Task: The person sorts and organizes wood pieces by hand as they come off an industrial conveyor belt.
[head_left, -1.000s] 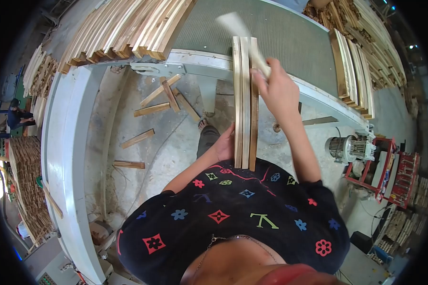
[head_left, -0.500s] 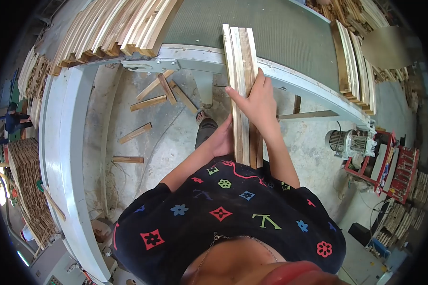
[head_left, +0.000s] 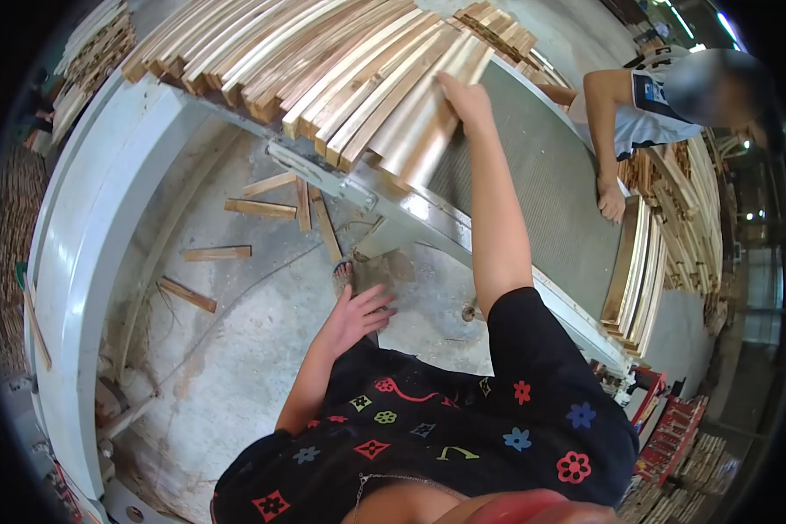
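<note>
In the head view, my right hand (head_left: 468, 105) reaches far over the green conveyor belt, its fingers curled against the near-right side of a few wooden strips (head_left: 428, 122). These strips are blurred and lie on the belt at the end of a long row of similar wooden strips (head_left: 297, 61). Part of my right hand's grip is hidden. My left hand (head_left: 358, 316) hangs over the floor in front of my body, fingers spread, touching nothing.
A co-worker's hand (head_left: 611, 203) rests at the belt's far edge, beside a stack of strips (head_left: 635, 271). The machine's metal rail (head_left: 445, 223) runs between me and the green belt (head_left: 533, 166). Loose wood pieces (head_left: 260, 209) lie on the floor.
The strips held upright before my body now lie on the belt against the row. My left hand has let go. The view has swung, and a co-worker is now visible at right.
</note>
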The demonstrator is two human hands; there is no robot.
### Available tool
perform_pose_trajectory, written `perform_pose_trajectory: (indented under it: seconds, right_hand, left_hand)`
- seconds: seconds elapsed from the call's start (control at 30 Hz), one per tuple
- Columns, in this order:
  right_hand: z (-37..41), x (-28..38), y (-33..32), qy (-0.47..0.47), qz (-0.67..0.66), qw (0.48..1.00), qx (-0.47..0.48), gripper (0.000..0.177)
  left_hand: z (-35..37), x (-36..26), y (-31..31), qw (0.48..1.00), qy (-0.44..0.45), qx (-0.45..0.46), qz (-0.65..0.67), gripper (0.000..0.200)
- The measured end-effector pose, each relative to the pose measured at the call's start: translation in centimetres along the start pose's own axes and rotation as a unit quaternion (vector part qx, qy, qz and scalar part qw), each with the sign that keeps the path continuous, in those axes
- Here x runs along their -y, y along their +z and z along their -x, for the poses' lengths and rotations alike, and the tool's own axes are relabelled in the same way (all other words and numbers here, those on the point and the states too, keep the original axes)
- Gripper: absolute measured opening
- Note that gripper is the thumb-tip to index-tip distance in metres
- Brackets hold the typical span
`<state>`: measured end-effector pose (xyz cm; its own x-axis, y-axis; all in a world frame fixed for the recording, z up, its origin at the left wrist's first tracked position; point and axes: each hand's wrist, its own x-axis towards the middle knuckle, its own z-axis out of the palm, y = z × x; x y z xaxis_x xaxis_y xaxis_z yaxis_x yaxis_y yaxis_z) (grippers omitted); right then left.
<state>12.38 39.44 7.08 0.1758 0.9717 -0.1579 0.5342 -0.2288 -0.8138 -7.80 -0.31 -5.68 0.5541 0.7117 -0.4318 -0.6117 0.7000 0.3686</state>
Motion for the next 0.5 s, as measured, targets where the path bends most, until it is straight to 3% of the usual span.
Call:
perform_pose_trajectory:
  seconds: [0.07,0.17,0.23,0.3,0.33,0.43,0.5]
  right_hand:
    - [2.9,0.3,-0.6,-0.06,-0.086,0.994,0.011,0.08]
    - [7.4,-7.6,-2.7,-0.149,-0.176,0.97,-0.074,0.055]
    - [16.0,-11.3,-8.0,-0.191,-0.076,0.965,-0.166,0.046]
    - [22.9,-17.8,-13.2,-0.221,0.163,0.887,-0.37,0.051]
    - [25.7,-20.1,-16.0,-0.153,0.212,0.848,-0.461,0.058]
    - [32.2,-25.4,-22.5,0.045,0.314,0.673,-0.669,0.084]
    - [33.5,-29.0,-26.5,0.097,0.287,0.661,-0.686,0.096]
  left_hand:
    - [0.9,1.0,-4.9,0.982,-0.05,-0.132,-0.122,0.087]
    - [2.0,4.6,-14.4,0.874,-0.107,-0.331,-0.339,0.085]
    - [2.6,8.5,-24.7,0.843,-0.099,-0.384,-0.365,0.063]
    - [5.4,9.1,-25.5,0.864,-0.13,-0.432,-0.225,0.064]
    - [6.3,9.0,-25.3,0.855,-0.157,-0.466,-0.162,0.073]
    - [8.2,8.5,-29.2,0.855,-0.255,-0.392,-0.225,0.075]
    - [7.2,7.4,-32.6,0.845,-0.299,-0.331,-0.294,0.077]
